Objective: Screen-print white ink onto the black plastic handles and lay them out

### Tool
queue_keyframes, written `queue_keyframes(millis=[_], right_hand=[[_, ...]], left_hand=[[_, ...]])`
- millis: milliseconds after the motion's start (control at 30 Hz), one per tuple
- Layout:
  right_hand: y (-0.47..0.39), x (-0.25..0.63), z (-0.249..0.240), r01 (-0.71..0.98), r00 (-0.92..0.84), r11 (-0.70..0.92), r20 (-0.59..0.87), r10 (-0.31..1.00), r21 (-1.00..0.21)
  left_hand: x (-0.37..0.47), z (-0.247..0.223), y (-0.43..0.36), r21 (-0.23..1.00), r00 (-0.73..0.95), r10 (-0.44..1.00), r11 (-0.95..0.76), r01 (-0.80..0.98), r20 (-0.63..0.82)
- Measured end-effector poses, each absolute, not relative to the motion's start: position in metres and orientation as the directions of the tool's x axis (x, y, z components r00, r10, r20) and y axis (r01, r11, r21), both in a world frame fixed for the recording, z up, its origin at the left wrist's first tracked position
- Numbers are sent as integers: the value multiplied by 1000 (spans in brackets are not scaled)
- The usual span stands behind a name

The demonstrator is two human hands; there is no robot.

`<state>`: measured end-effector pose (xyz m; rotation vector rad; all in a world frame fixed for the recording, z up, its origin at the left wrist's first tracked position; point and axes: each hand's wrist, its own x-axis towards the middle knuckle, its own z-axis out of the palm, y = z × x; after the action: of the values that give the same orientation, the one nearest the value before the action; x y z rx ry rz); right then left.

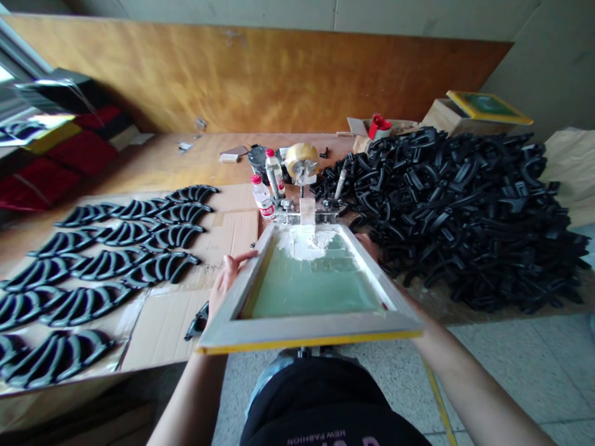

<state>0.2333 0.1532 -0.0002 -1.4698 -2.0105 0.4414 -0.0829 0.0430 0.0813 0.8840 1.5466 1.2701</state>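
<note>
A screen-printing frame (316, 327) with a green mesh sits tilted in front of me, with white paste (307, 241) spread at the mesh's far end. The far side of the frame meets a metal clamp (304, 217). Beside the frame's left edge is my left hand (225, 282), its index finger stretched toward that edge; its other fingers are partly hidden. Past the right edge only a bit of my right hand (368, 245) shows, its fingers hidden behind the frame. A black plastic part (199, 322) lies near my left wrist.
Rows of curved black parts (125, 232) lie on cardboard (162, 325) to the left. A large heap of black parts (460, 217) covers the right side. Behind the clamp stand red-capped bottles (263, 197), a tape roll (302, 160) and a dark tub (257, 158).
</note>
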Motion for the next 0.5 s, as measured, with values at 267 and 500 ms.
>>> queue_keyframes(millis=[267, 500], right_hand=[[200, 163, 41, 770, -470, 569, 347, 812, -289], [166, 148, 19, 678, -710, 711, 88, 699, -187]], left_hand=[[-78, -8, 10, 886, -265, 854, 463, -2, -447], [-82, -26, 12, 872, -231, 848, 490, 2, -476]])
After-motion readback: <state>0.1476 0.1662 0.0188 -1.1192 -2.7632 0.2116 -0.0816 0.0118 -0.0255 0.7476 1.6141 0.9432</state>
